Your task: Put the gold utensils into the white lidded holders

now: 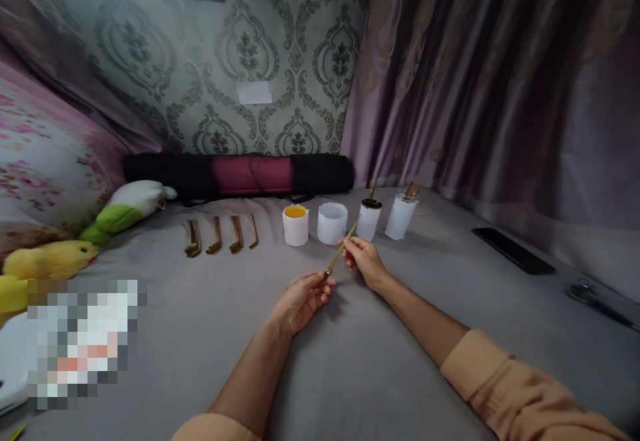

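My left hand [303, 301], palm turned up, pinches the lower end of a thin golden strip [338, 255]. The strip slants up to the right, where my right hand [366, 262] pinches it higher up between thumb and fingers. Just beyond my hands stand a white tub holding something yellow [296, 231], a whitish tub [332, 229], a white can with a dark rim [369, 225] and a taller white container [400, 221]. Golden pieces poke out of the last two. To the left lie several bent golden strips [214, 237], mostly grouped in small bundles.
A black phone [514, 250] and a dark long-handled object [600, 302] lie on the right. Plush toys [55, 261] are on the left, near a pixelated patch. A long black and maroon bag [253, 174] lies along the wall, on the grey sheet [200, 334].
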{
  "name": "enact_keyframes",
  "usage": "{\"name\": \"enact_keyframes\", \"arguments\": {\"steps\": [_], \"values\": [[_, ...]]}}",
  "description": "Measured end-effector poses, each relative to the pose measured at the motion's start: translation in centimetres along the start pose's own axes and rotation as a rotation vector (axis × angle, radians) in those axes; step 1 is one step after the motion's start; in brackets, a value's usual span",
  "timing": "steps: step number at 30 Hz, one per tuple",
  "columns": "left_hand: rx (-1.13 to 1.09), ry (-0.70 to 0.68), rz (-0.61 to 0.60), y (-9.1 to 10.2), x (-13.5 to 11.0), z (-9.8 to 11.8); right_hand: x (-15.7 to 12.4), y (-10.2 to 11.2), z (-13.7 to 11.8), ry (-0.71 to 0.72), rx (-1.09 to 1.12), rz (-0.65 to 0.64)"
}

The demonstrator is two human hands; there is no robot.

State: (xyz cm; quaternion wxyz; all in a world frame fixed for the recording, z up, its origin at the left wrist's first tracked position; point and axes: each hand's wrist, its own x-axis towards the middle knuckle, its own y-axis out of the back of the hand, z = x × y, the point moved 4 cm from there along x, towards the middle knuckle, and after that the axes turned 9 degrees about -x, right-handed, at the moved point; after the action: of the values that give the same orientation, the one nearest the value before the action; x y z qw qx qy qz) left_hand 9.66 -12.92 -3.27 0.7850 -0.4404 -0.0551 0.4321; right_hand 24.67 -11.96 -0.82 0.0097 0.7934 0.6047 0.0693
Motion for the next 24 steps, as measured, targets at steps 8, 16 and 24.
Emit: {"name": "enact_keyframes", "arguments": {"steps": [8,16,24], "values": [[0.013,0.016,0.001,0.0,-0.2,0.0,0.9,2.0,-1.0,-0.007,0.044,0.071],[0.017,0.022,-0.016,0.2,-0.2,-0.1,1.6,3.9,-2.4,0.005,0.041,0.152],[0.029,0.024,-0.004,0.1,-0.2,-0.1,2.1,5.1,-3.3,-0.007,0.03,0.21]]}}
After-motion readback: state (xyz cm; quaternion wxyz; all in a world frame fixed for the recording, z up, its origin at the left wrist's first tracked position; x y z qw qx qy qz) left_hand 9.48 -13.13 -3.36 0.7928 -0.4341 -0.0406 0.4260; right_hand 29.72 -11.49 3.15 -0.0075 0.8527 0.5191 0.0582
